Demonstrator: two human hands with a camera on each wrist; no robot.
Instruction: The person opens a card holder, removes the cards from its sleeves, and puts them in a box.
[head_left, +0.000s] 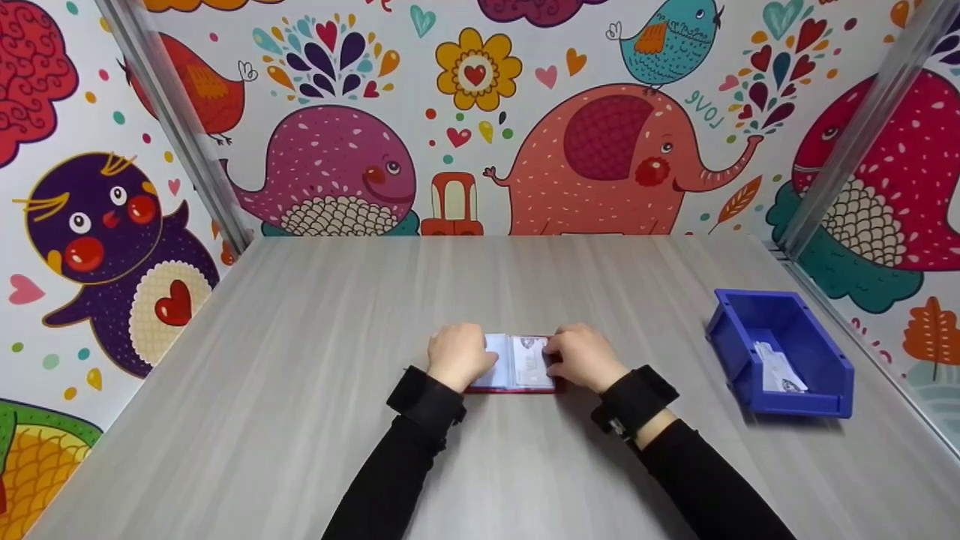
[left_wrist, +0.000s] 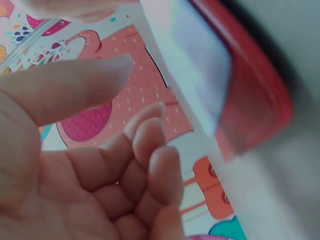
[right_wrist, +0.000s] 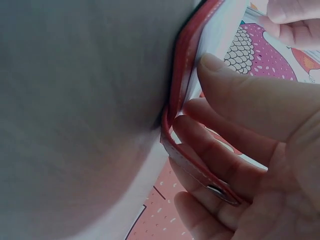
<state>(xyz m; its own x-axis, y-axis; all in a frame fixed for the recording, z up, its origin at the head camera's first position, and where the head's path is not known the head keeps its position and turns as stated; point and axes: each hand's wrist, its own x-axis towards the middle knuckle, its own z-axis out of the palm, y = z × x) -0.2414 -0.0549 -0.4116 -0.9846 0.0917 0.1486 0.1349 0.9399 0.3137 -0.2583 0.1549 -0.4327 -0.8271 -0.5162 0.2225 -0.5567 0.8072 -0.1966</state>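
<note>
A red card holder (head_left: 517, 390) lies spread open on the table, with clear sleeves inside. On its right side shows a white printed card (head_left: 531, 361). My left hand (head_left: 459, 354) is at the holder's left edge; in the left wrist view its thumb and loosely bent fingers stand apart, with nothing between them, beside the red cover (left_wrist: 257, 107). At the right edge, my right hand (head_left: 586, 357) pinches the holder, thumb on the inner side and fingers behind. A red strap with a metal snap (right_wrist: 200, 172) lies across those fingers in the right wrist view.
A blue plastic bin (head_left: 814, 405) stands on the right of the table, with several white cards (head_left: 778, 369) inside. Walls with cartoon animals (head_left: 600, 172) enclose the back and sides, framed by metal posts (head_left: 176, 127). Black bands (head_left: 426, 401) circle both wrists.
</note>
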